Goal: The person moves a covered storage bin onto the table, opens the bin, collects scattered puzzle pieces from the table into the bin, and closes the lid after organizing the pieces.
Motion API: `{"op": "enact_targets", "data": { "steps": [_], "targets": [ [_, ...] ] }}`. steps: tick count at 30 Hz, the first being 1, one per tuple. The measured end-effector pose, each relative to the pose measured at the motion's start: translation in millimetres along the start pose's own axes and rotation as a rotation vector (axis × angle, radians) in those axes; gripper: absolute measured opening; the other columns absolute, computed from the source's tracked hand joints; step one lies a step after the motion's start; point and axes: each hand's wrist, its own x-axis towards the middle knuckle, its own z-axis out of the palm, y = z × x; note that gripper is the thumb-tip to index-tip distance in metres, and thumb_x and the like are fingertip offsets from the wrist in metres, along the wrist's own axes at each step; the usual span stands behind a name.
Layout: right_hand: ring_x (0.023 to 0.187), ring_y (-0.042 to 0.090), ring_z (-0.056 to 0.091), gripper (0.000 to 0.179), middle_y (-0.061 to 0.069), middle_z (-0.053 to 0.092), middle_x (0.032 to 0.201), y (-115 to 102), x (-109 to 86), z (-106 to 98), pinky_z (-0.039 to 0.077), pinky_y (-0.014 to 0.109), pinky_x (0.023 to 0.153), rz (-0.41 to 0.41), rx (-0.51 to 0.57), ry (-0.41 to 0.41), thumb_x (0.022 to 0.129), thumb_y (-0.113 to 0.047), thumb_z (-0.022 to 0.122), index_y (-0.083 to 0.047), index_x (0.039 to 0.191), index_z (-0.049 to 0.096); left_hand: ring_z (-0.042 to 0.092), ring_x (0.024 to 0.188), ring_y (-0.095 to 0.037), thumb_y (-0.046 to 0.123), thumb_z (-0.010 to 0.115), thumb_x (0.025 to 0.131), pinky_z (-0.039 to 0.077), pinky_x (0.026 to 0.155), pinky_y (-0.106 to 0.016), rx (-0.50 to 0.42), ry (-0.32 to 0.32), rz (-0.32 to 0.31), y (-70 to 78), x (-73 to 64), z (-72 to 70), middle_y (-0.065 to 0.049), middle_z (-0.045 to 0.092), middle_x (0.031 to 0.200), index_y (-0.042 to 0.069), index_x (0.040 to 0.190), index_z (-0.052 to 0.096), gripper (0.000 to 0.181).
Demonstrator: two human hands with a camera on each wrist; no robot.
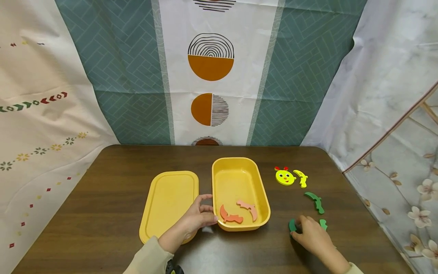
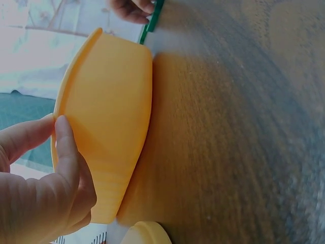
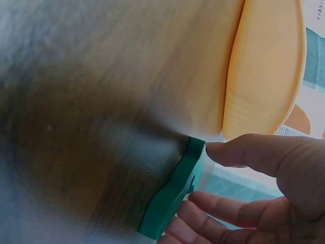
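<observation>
My left hand [image 1: 195, 220] pinches the near left rim of an open yellow box [image 1: 233, 180], seen closely in the left wrist view. Two curved puzzle-like pieces lie in the box: an orange-red piece [image 1: 230, 217] and a salmon piece [image 1: 248, 206]. To the right, my right hand [image 1: 313, 236] holds a dark green curved piece [image 3: 175, 190] between thumb and fingers, close to the tabletop. A lighter green piece [image 1: 323, 224] shows partly behind that hand. Farther back lies another green curved piece [image 1: 315, 201].
A flat yellow lid [image 1: 171, 201] lies left of the box, partly under my left forearm. At the back right sit a yellow smiling face piece [image 1: 285, 177] with red tips and a yellow curved piece [image 1: 302, 178]. Patterned cloths hang behind and beside the brown table [image 1: 102, 213].
</observation>
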Motion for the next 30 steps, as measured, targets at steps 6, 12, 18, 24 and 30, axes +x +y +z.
{"op": "enact_targets", "data": {
  "steps": [6, 12, 18, 24, 30],
  "targets": [
    [0.071, 0.016, 0.054, 0.032, 0.007, 0.057, 0.083, -0.7, -0.9, 0.6, 0.046, 0.033, 0.057, -0.007, 0.010, -0.021, 0.074, -0.021, 0.073, 0.000, 0.094, 0.059, 0.058, 0.083, -0.015, -0.005, 0.066, 0.077, 0.055, 0.079, -0.031, -0.006, 0.002, -0.003, 0.8, -0.3, 0.1, -0.020, 0.048, 0.110, 0.006, 0.136, 0.023, 0.074],
    [0.068, 0.016, 0.051, 0.030, 0.007, 0.056, 0.080, -1.0, -1.5, 1.7, 0.044, 0.032, 0.057, -0.012, 0.013, -0.032, 0.073, -0.020, 0.074, 0.000, 0.090, 0.058, 0.059, 0.081, -0.015, -0.006, 0.065, 0.077, 0.055, 0.077, -0.031, -0.019, 0.004, -0.013, 0.4, 0.6, 0.3, -0.020, 0.048, 0.110, 0.006, 0.136, 0.023, 0.074],
    [0.068, 0.017, 0.050, 0.030, 0.007, 0.055, 0.080, -1.9, -0.1, 3.3, 0.044, 0.033, 0.057, -0.004, 0.002, -0.036, 0.073, -0.021, 0.074, -0.001, 0.088, 0.058, 0.059, 0.081, -0.015, -0.006, 0.065, 0.077, 0.055, 0.078, -0.032, -0.022, 0.003, -0.013, 0.9, -0.4, 0.2, -0.020, 0.047, 0.110, 0.006, 0.136, 0.022, 0.074],
    [0.065, 0.016, 0.045, 0.030, 0.004, 0.051, 0.075, -3.0, -0.3, 5.7, 0.039, 0.030, 0.054, -0.024, -0.002, 0.005, 0.071, -0.023, 0.075, -0.003, 0.083, 0.056, 0.059, 0.080, -0.016, -0.006, 0.065, 0.078, 0.055, 0.077, -0.032, -0.024, 0.006, -0.011, 0.1, -0.5, 1.5, -0.020, 0.046, 0.110, 0.007, 0.136, 0.022, 0.074],
    [0.063, 0.017, 0.041, 0.029, 0.004, 0.047, 0.071, -3.8, -0.3, 7.4, 0.034, 0.028, 0.053, -0.031, 0.000, 0.010, 0.072, -0.021, 0.075, -0.003, 0.081, 0.055, 0.059, 0.080, -0.016, -0.006, 0.064, 0.078, 0.055, 0.077, -0.033, -0.020, 0.004, -0.008, -1.6, -0.3, 2.6, -0.020, 0.046, 0.110, 0.008, 0.137, 0.021, 0.074]
  ]
}}
